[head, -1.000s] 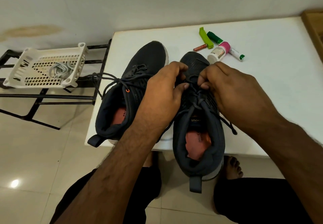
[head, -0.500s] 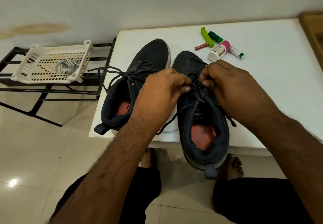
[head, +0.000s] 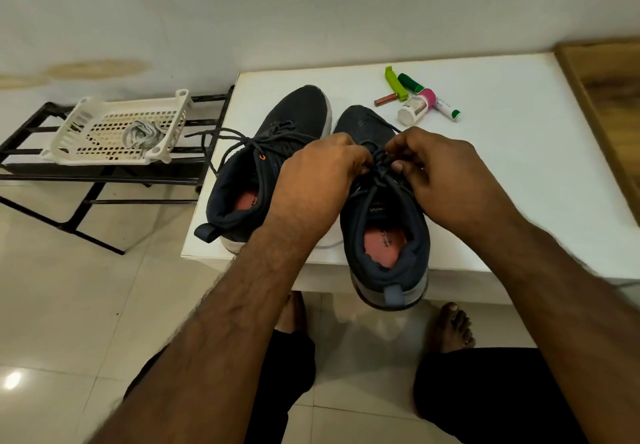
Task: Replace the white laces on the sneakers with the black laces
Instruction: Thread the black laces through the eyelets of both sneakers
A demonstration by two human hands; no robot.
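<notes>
- Your left hand and right hand meet over the tongue of the right sneaker, fingers curled, each pinching the black lace at the knot between them.
- That right sneaker sits on the near edge of the white worktop, its heel hanging past the edge toward you, directly under both hands.
- The left sneaker lies just beside it on your left, toe pointing away, partly covered by your left wrist.
- The left sneaker's black lace ends trail loose off its far-left side, over the worktop's edge.
- The white laces lie bundled in a white plastic basket on a black metal rack, well apart from both hands on your left.
- At the far side of the worktop, beyond the sneakers, lie a green clip, a small brown tube, a white bottle with a pink cap and a green and white tube, clustered together.
- Your bare feet rest on the tiled floor below the worktop.
</notes>
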